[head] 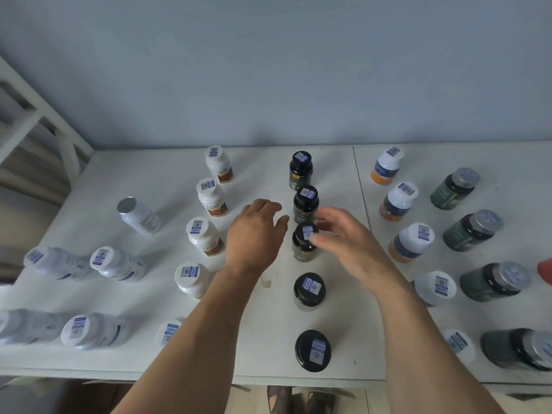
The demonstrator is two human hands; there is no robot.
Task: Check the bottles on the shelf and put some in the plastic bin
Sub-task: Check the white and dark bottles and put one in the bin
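Note:
A column of black-capped dark bottles runs down the middle of the white shelf (pixel 268 180). Its third bottle (pixel 302 249) stands upright between my hands. My left hand (pixel 257 231) hovers just left of it, fingers apart, holding nothing. My right hand (pixel 343 237) is blurred on the bottle's right, fingers spread, with the thumb tip over the edge of its cap. I see no firm grip. The bottle behind it (pixel 305 201) and the one in front (pixel 309 291) stand free. No plastic bin is in view.
White bottles with brown labels (pixel 206 237) form a column to the left, and white bottles (pixel 116 264) lie further left. To the right stand white-capped orange-based bottles (pixel 412 242) and silver-capped green bottles (pixel 472 231). A red object (pixel 545 270) shows at the right edge.

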